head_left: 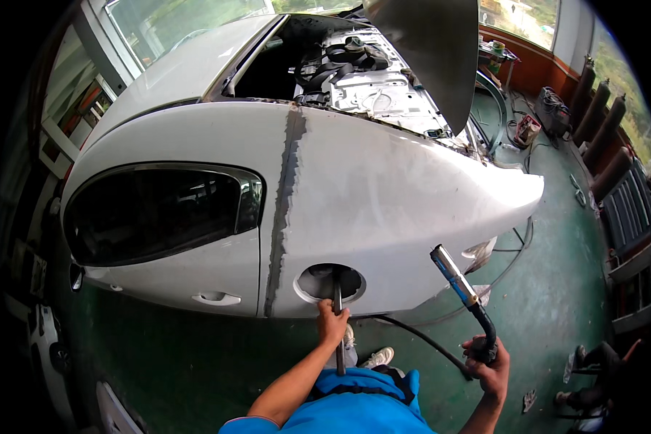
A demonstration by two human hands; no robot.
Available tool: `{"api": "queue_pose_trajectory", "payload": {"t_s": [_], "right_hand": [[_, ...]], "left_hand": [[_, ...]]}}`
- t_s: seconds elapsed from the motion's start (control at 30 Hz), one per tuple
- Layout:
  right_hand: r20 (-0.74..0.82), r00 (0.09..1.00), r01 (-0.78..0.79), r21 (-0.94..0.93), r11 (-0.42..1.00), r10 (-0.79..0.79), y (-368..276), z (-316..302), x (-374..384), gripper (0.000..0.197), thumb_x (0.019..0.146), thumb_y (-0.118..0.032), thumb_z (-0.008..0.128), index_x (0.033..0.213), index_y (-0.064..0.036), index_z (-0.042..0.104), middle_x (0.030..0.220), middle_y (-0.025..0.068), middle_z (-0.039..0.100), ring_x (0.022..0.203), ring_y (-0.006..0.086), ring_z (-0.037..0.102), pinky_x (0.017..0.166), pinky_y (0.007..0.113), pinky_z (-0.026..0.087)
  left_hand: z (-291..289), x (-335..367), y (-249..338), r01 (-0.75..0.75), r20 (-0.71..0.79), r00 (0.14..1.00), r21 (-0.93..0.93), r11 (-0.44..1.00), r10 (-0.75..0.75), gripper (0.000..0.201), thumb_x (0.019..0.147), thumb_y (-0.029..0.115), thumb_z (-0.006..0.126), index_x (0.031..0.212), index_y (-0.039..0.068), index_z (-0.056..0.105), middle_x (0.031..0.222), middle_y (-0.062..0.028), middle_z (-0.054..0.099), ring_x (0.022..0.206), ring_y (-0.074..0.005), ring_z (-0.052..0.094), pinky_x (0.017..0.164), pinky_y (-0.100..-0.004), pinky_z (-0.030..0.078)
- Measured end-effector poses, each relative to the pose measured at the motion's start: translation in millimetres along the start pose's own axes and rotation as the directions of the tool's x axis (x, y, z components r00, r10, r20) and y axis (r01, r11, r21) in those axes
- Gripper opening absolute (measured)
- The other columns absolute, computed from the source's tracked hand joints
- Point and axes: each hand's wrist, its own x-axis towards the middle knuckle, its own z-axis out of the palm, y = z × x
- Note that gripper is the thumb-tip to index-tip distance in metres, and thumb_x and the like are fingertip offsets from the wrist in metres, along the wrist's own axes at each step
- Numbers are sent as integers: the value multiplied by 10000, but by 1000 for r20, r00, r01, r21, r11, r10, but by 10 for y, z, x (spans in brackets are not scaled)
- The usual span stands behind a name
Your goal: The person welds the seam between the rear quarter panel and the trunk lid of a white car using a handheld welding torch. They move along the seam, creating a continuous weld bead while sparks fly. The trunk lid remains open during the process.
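Note:
A white car body [383, 188] lies in front of me with a round opening [307, 286] low in its rear side panel. My left hand [333, 322] is closed round a dark metal bar [341, 356], whose far end reaches into the opening and whose near end comes close to my waist. At the right, my right hand [490, 367] grips the black lower end of a long tool [456, 278]. The tool has a bent black neck and a silver and blue front part, pointing up toward the panel's rear; its exact kind is unclear. My fingers partly hide its grip.
A grey rough seam [288, 188] runs down the panel beside the door. A black hose [427, 338] trails over the green floor toward my right hand. Gas cylinders [604, 119] stand at the far right; another person [604, 369] is partly seen at lower right. A glove [529, 400] lies nearby.

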Motion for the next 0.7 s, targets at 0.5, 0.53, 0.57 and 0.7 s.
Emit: {"api": "queue_pose_trajectory", "payload": {"t_s": [0.5,0.53,0.57,0.7], "right_hand": [[79,996,-34,-62,998,39,166,191,-37,405,681,0,748,1056,25,598,990,121,694,939,222,697,847,354,566],[89,996,-11,-76,997,17,163,238,-42,402,682,2,746,1054,24,598,984,122,695,938,217,696,845,354,566],[96,995,15,-96,995,-6,163,276,-47,398,683,5,745,1052,23,598,978,122,695,938,212,694,843,354,566],[98,995,53,-181,982,-35,218,423,-36,411,730,-17,769,1102,24,600,980,97,727,899,162,693,841,330,555]], "left_hand": [[-343,-188,-67,-36,190,981,-1,999,35,847,834,406,824,1397,-73,411,968,-126,680,835,-243,680,771,-380,544],[-378,-172,-135,-35,171,985,-33,999,40,772,858,373,807,1385,-56,440,984,-136,685,854,-252,682,777,-384,545],[-461,-172,-32,-111,152,982,4,994,110,716,872,343,791,1378,-41,459,1005,-140,689,879,-264,685,787,-386,546],[-978,-340,1092,-465,207,862,-41,884,463,455,876,213,763,1255,28,591,1066,-147,692,963,-321,685,824,-394,548]]}}
